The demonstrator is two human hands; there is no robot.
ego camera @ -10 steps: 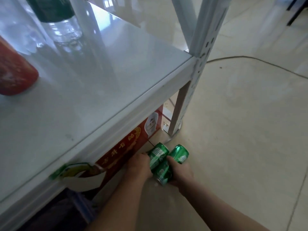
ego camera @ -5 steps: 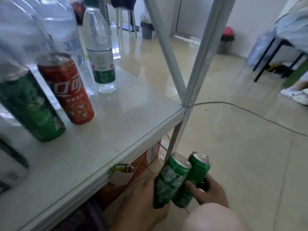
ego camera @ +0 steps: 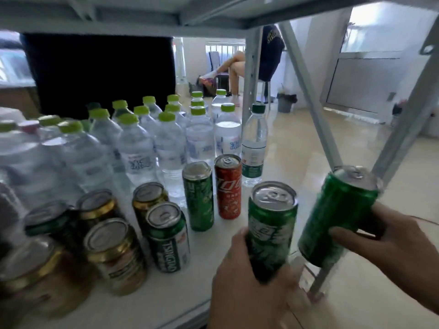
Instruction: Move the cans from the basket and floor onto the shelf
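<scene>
The white shelf (ego camera: 147, 302) is filling most of the view, its board running from the left edge to a grey upright post (ego camera: 403, 129) at the right front corner. A large block of clear water bottles (ego camera: 142, 143) with lime-green caps is occupying the rear and left of the board, and one bottle with a dark green cap (ego camera: 254, 143) is standing at the right end of that row. In front of the bottles a group of cans is standing upright: gold-banded cans (ego camera: 116, 255) at the left front, a green Tsingtao can (ego camera: 168, 236) just beside them, then a tall green can (ego camera: 198, 195) and a red can (ego camera: 228, 186) side by side toward the middle.

The left hand (ego camera: 247, 288) is wrapping closed around the lower body of a green can (ego camera: 272, 224), which is sitting upright over the front right corner of the board; whether its base is touching the board cannot be determined. The right hand (ego camera: 389, 243) is gripping a second green can (ego camera: 339, 217) around its lower half, fingers curled shut. That can is tilting to the right and hanging off the shelf, beside the post, above the pale floor (ego camera: 370, 293).
</scene>
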